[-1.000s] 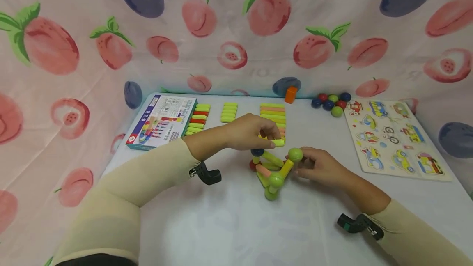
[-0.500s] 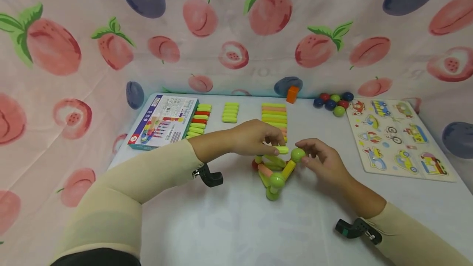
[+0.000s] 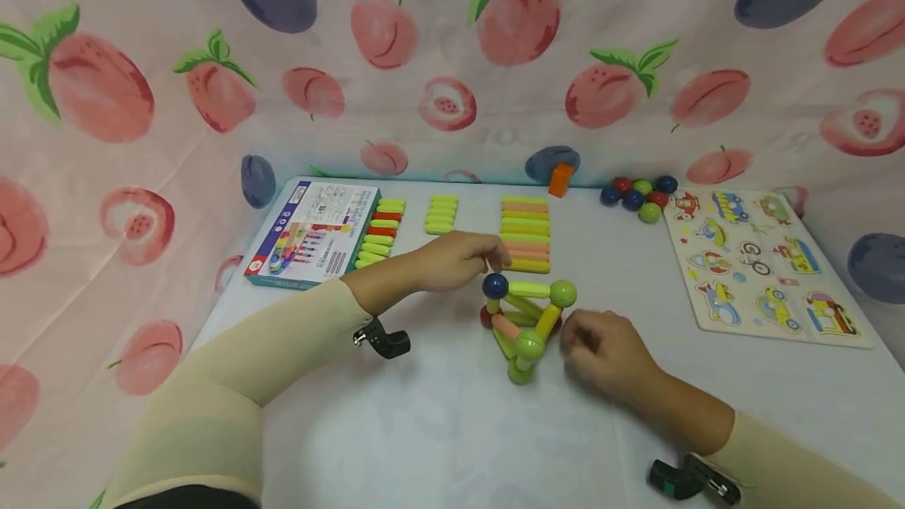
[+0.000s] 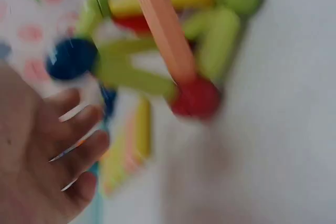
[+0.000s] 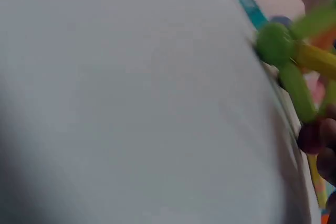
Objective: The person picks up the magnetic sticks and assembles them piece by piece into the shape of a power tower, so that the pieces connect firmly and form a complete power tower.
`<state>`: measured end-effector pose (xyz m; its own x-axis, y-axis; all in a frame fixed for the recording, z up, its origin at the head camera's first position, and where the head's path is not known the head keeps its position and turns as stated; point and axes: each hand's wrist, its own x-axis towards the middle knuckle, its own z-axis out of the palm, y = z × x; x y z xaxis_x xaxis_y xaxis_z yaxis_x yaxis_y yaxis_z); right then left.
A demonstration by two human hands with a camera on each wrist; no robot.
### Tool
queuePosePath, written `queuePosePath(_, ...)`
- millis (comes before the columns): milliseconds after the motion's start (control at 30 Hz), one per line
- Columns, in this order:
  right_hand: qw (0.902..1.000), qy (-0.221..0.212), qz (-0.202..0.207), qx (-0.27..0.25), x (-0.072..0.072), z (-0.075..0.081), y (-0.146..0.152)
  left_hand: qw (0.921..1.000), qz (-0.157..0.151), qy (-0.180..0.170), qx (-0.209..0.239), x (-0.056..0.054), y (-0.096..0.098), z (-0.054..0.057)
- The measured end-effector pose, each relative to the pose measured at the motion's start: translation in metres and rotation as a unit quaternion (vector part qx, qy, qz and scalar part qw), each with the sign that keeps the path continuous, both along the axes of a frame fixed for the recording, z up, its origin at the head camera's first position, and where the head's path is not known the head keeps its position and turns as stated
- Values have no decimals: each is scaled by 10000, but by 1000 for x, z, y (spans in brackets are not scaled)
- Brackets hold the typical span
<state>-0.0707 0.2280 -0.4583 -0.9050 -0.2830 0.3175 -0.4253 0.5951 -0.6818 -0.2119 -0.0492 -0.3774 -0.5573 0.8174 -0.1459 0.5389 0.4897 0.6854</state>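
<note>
A small frame of green, yellow and orange rods joined by coloured balls stands on the white table. Along its top, a light green rod (image 3: 529, 290) spans from a dark blue ball (image 3: 496, 286) to a green ball (image 3: 563, 294). Just behind the blue ball is my left hand (image 3: 459, 259); the left wrist view shows its fingers (image 4: 86, 148) loosely bent, spread and holding nothing. My right hand (image 3: 611, 356) is low at the frame's right side, its fingers loosely curled. In the blurred right wrist view those fingers (image 5: 328, 163) overlap a dark red ball (image 5: 311, 139) at the frame's base.
Behind the frame lies a row of coloured rods (image 3: 525, 234), with a smaller green group (image 3: 441, 215) to its left. A toy box (image 3: 311, 230) sits at the left. Several loose balls (image 3: 634, 196), an orange block (image 3: 560, 180) and a picture puzzle board (image 3: 771, 265) are at the right.
My left hand has let go of the light green rod, now between the blue and green balls, and drawn back left. My right hand has moved down from the upper green ball.
</note>
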Motion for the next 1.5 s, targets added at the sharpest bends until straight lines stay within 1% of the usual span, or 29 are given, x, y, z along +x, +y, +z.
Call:
queuePosePath(33, 9982, 250, 136, 528, 6, -2, -4, 9999, -38, -24, -115, 0, -5, -9)
queuePosePath(67, 9938, 492, 280, 956, 13, -3, -9, 9997, -129, -17, -227, 0, -9, -18)
queuePosePath(100, 9886, 595, 319, 1348, 20, -2, -15, 9992, -249, 2, -311, 1, -12, -28)
queuePosePath(167, 9807, 488, 285, 1871, 29, -1, -28, 9983, -445, 194, -310, 7, -17, -42)
queuePosePath(233, 9761, 293, 119, 2148, 31, 1, -37, 9974, -526, 477, -118, 11, -20, -51)
queuePosePath(333, 9763, 38, -170, 2157, 26, 5, -39, 9960, -368, 810, 84, 16, -23, -55)
queuePosePath(433, 9781, -216, -396, 2032, 18, 8, -30, 9958, -121, 902, -25, 22, -26, -56)
queuePosePath(500, 9800, -348, -500, 1892, 10, 8, -21, 9954, 92, 943, -119, 28, -26, -57)
queuePosePath(600, 9846, -430, -522, 1613, -8, 7, -10, 9926, 305, 1168, -126, 42, -25, -60)
queuePosePath(733, 9895, -558, -348, 1287, -33, 7, 0, 9855, 547, 1600, 133, 59, -17, -67)
queuePosePath(767, 9897, -632, -319, 1247, -37, 7, 2, 9847, 599, 1621, 220, 62, -15, -68)
queuePosePath(800, 9896, -699, -298, 1221, -41, 7, 4, 9854, 612, 1559, 290, 62, -15, -69)
queuePosePath(833, 9894, -758, -282, 1208, -45, 7, 5, 9876, 591, 1421, 314, 61, -15, -69)
queuePosePath(867, 9891, -819, -271, 1197, -47, 7, 6, 9908, 546, 1200, 310, 57, -17, -68)
queuePosePath(900, 9886, -861, -280, 1206, -49, 7, 6, 9940, 472, 938, 318, 51, -21, -65)
queuePosePath(933, 9882, -893, -289, 1214, -50, 6, 7, 9959, 414, 737, 310, 42, -25, -62)
queuePosePath(967, 9880, -907, -285, 1217, -51, 6, 7, 9964, 449, 683, 229, 32, -31, -58)
queuePosePath(1000, 9880, -916, -278, 1212, -52, 6, 7, 9952, 554, 794, 106, 20, -36, -53)
queuePosePath(1033, 9881, -924, -277, 1197, -52, 5, 7, 9919, 709, 1057, -45, 8, -42, -49)
queuePosePath(1067, 9884, -921, -271, 1180, -52, 5, 7, 9856, 903, 1412, -231, -5, -47, -46)
queuePosePath(1100, 9886, -915, -254, 1165, -52, 5, 7, 9750, 1129, 1856, -475, -17, -50, -42)
queuePosePath(1133, 9888, -918, -252, 1145, -51, 5, 6, 9608, 1358, 2283, -790, -28, -53, -40)
queuePosePath(1167, 9890, -925, -249, 1130, -51, 5, 6, 9459, 1544, 2620, -1128, -37, -55, -39)
queuePosePath(1200, 9891, -936, -252, 1111, -50, 5, 6, 9337, 1615, 2864, -1418, -46, -57, -38)
queuePosePath(1233, 9891, -947, -252, 1099, -50, 5, 5, 9255, 1585, 3008, -1667, -52, -57, -38)
queuePosePath(1300, 9891, -968, -253, 1077, -50, 5, 5, 9143, 1410, 3178, -2080, -62, -56, -39)
queuePosePath(1400, 9892, -969, -276, 1064, -49, 5, 5, 9026, 1107, 3367, -2442, -70, -52, -42)
queuePosePath(1467, 9891, -959, -281, 1083, -49, 4, 6, 8977, 1001, 3448, -2552, -72, -48, -42)
queuePosePath(1500, 9892, -943, -278, 1085, -49, 4, 6, 8991, 985, 3431, -2533, -73, -46, -41)
